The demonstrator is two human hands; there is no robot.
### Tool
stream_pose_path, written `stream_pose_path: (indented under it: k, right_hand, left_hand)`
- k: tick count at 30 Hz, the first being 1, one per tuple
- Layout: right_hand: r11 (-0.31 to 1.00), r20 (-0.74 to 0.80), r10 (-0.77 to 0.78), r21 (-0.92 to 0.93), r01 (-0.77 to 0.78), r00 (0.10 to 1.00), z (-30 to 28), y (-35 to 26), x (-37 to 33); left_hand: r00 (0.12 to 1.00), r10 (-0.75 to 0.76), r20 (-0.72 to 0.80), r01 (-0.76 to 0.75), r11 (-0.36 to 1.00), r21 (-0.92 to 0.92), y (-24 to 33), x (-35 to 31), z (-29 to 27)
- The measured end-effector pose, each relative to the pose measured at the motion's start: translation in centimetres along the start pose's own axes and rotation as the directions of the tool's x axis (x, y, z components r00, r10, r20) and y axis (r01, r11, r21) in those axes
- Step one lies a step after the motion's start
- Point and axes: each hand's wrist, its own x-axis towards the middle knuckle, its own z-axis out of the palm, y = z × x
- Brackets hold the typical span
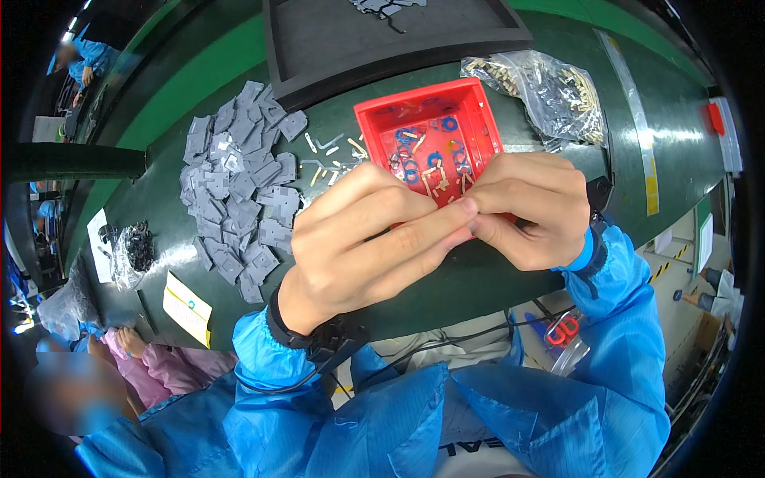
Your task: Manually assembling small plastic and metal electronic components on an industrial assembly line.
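The left hand (362, 239) and right hand (534, 209) meet at the near end of a red bin (480, 119), fingers (422, 231) pinched narrow; anything between them is hidden. The bin sits on the counter (159, 211), right of piled gray plates (239, 179).

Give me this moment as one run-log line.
Left hand: fingertips meeting right hand | Held item: hidden, cannot tell | Around: red bin, grey parts pile, black tray, clear bag

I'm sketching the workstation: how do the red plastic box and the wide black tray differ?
The red plastic box is compact; the wide black tray is much larger. The box holds blue rings and golden pieces; the tray holds grey parts. The box sits nearer the camera, the tray farther off. Both have open tops.
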Motion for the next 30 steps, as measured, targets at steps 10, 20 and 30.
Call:
stream_pose_path:
  k: [10, 20, 30]
  right_hand:
    - [0.973, -0.045, 0.036, 0.229, -0.025, 0.998, -0.7, 0.1, 0.4]
    - [0.982, -0.029, -0.19, -0.014, 0.19, 0.981, -0.9, 0.1, 0.4]
    - [0.972, -0.04, -0.232, -0.038, 0.231, 0.972, -0.9, 0.0, 0.4]
  left_hand:
    - [0.998, -0.044, 0.033, 0.052, 0.951, -0.305, -0.4, 0.6, -1.3]
    - [0.999, 0.046, -0.005, -0.046, 0.978, -0.201, 0.4, 0.3, -1.9]
    - [0.999, 0.026, 0.023, -0.026, 0.999, -0.024, 2.0, 0.2, -2.2]
